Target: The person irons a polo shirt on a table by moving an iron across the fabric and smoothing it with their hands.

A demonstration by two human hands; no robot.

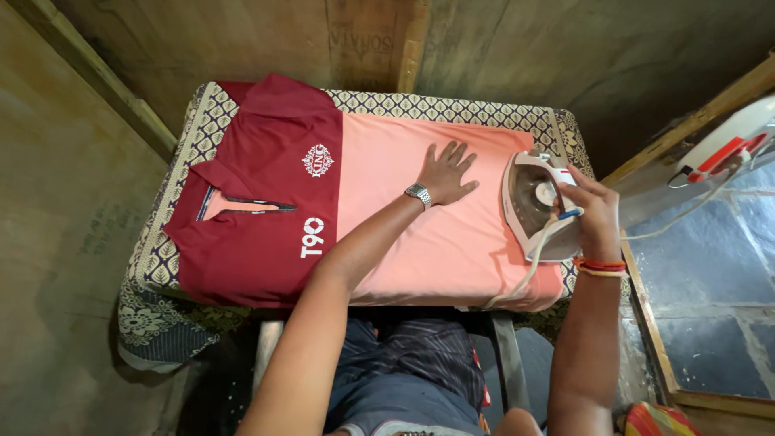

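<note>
Striped shorts (420, 363) are showing lowest in view, between the person's two bare forearms. On the left, a patterned cloth (153, 266) with a leaf print is draping over the table's edge and hanging in soft folds. A shirt (387, 218) is lying flat on it, collar to the left: its maroon upper part is carrying white printing, and its salmon lower part is stretching smooth toward the right. The left hand (446, 172) is pressing palm down on the salmon fabric, fingers spread wide, a metal watch (418, 194) circling the wrist. Further right, the right hand (593, 211) is gripping the handle of an iron (537, 206), a rounded white and pink plastic body sitting on the shirt's hem. A pale cord (529, 266) is curving down from it. Red bangles (601, 266) are ringing that wrist.
</note>
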